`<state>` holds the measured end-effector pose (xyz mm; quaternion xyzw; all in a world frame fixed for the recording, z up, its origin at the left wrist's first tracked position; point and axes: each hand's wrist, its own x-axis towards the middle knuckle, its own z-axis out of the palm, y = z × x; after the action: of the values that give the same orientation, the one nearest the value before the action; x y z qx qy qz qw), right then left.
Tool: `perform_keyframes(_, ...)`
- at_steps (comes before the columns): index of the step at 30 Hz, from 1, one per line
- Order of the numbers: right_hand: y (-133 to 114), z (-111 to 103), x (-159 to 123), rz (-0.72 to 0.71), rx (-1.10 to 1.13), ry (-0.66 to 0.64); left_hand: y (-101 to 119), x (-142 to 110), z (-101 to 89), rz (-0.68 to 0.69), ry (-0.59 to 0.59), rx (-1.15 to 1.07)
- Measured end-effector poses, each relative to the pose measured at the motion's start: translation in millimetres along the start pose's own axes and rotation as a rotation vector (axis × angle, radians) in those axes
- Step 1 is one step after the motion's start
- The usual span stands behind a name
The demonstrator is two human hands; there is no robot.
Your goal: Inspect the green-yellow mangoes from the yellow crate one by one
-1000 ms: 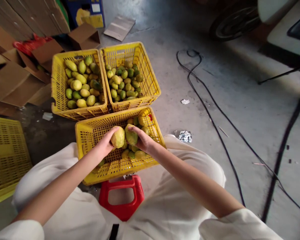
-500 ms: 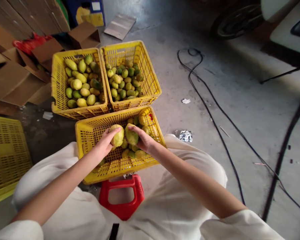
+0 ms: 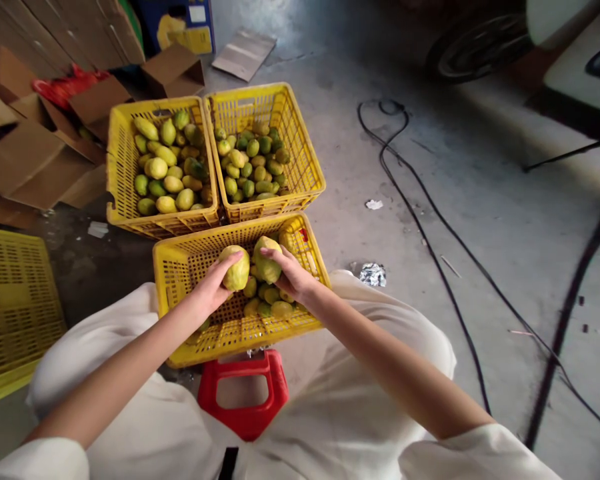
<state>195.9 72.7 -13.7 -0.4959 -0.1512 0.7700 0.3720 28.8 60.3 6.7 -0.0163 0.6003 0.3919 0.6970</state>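
My left hand (image 3: 215, 283) is wrapped around a lumpy yellow-green fruit (image 3: 236, 272). Close beside it, my right hand (image 3: 293, 272) grips a second, greener fruit (image 3: 267, 260), thumb across its top. Both fruits are held above the near yellow crate (image 3: 180, 250), which stands between my knees. More oval green and yellow fruits (image 3: 281, 309) lie in its right half, partly covered by my right hand. The exact kind of fruit is unclear.
Two yellow crates, left (image 3: 117, 167) and right (image 3: 307, 160), hold many similar fruits behind the near one. A red plastic piece (image 3: 207, 393) is below. Another yellow crate (image 3: 20, 300) and cardboard boxes (image 3: 25, 163) flank the left; black cables (image 3: 430, 207) cross the right floor.
The fruit in my right hand has moved slightly up and right, away from the left one, and appears turned. My left hand still holds its fruit, almost unmoved.
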Motion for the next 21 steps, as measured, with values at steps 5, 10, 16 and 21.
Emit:
perform_keyframes(5, 3, 2, -1, 0.067, 0.001, -0.076, 0, 3, -3.0, 0.025, -0.003, -0.007)
perform_keyframes(10, 2, 4, -3, 0.055, -0.011, -0.041, 2, 5, -4.1, 0.023, 0.023, -0.007)
perform_keyframes(16, 8, 3, -5, 0.055, -0.056, 0.055, -2, 10, -9.3, 0.096, -0.001, 0.030)
perform_keyframes(21, 8, 3, -4, 0.069, -0.036, 0.078, -11, 10, -12.7, 0.035, -0.066, 0.072)
